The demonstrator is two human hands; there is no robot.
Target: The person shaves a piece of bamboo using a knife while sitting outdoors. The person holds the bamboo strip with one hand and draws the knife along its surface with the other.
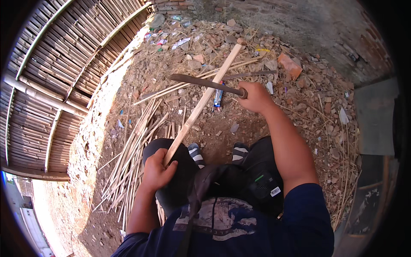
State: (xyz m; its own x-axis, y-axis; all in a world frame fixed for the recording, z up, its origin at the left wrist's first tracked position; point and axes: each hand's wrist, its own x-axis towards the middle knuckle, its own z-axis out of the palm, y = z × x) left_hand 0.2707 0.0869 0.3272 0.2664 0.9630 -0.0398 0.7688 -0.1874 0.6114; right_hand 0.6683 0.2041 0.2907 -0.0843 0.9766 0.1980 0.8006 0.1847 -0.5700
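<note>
My left hand (pixel 159 171) is closed round the lower end of a long, pale bamboo strip (pixel 200 106), beside my left knee. The strip slants up and away to the right, its far end over the rubble. In my right hand (pixel 256 97) is the handle of a machete (pixel 192 80) with a dark, curved blade. The blade points left and crosses over the middle of the strip; whether they touch I cannot tell. A heap of thin split bamboo sticks (pixel 135 158) lies on the ground left of my knees.
Broken brick and stones cover the ground, with a larger orange brick piece (pixel 290 65) at the far right. A blue wrapper (pixel 218 97) lies beyond my feet. A slatted bamboo panel (pixel 51 55) stands left, a brick wall (pixel 295 21) behind, and a grey panel (pixel 376 118) right.
</note>
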